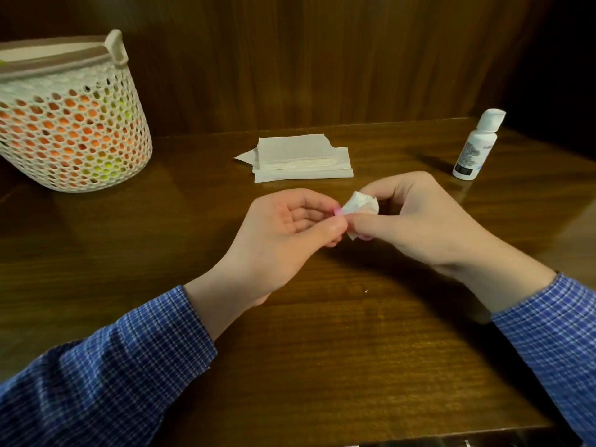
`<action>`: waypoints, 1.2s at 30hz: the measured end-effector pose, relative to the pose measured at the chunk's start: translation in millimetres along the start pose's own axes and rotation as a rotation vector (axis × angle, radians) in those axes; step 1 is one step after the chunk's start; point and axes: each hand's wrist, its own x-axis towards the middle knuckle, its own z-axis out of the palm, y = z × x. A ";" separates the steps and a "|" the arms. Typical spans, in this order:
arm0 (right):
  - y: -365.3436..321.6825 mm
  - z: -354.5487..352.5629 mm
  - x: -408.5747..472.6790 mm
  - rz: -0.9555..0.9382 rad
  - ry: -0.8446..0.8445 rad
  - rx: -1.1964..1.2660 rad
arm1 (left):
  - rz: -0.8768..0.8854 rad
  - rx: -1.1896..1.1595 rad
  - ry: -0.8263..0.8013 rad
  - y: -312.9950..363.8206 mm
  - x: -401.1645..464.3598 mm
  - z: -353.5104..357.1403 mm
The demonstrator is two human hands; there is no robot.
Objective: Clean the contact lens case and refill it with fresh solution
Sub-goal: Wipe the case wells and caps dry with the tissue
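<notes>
Both hands met just above the middle of the wooden tabletop [322,350]. The left hand [283,233] curled its fingers around a small pink item, only a sliver of which showed at the fingertips; judging by the task, this was the contact lens case [337,210], pinched firmly so it would not turn. The right hand [416,221] had its grip closed on a crumpled wad of white tissue [361,204], thumb and fingers pressing it against the case, apparently to wipe or dry a well. Holding the pair in the air rather than on the wood probably let the wrists twist the tissue freely.

A stack of folded white tissues [300,159] lay just beyond the hands, near enough for a fresh sheet. The white solution bottle [477,146] stood upright at the right of the frame, well apart from the hands, its flip cap seemingly open, likely waiting for the refill. A perforated white basket [64,130] holding orange and yellow contents sat at the upper left.
</notes>
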 end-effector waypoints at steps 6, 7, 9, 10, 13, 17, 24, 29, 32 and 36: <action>1.3 -8.0 8.0 0.461 -0.269 0.674 | 0.222 0.221 0.005 1.6 -5.4 -2.2; 1.6 -7.7 8.8 0.509 -0.283 0.756 | 0.243 0.244 0.009 2.1 -6.2 -2.9; 3.5 -8.6 7.9 0.577 -0.303 0.890 | 0.270 0.271 0.012 3.2 -6.5 -0.6; 4.7 -9.3 6.9 0.595 -0.317 0.943 | 0.276 0.268 0.012 3.4 -6.7 0.8; 6.3 -9.8 6.1 0.599 -0.365 1.014 | 0.298 0.238 0.018 2.7 -6.9 1.9; 5.9 -8.8 8.0 0.549 -0.341 0.850 | 0.269 0.220 0.020 -4.2 -6.4 1.2; 18.3 -40.2 18.9 0.459 0.121 1.008 | 0.237 0.404 0.027 -14.3 -0.8 6.5; 30.0 -44.4 23.5 0.509 0.329 0.623 | 0.178 0.634 0.055 -18.0 10.7 26.0; 31.2 -39.2 26.2 0.529 0.310 0.353 | 0.149 0.755 0.078 -18.8 18.8 31.7; 33.0 -37.7 24.9 0.471 0.244 -0.033 | 0.112 0.847 0.122 -19.0 24.2 33.7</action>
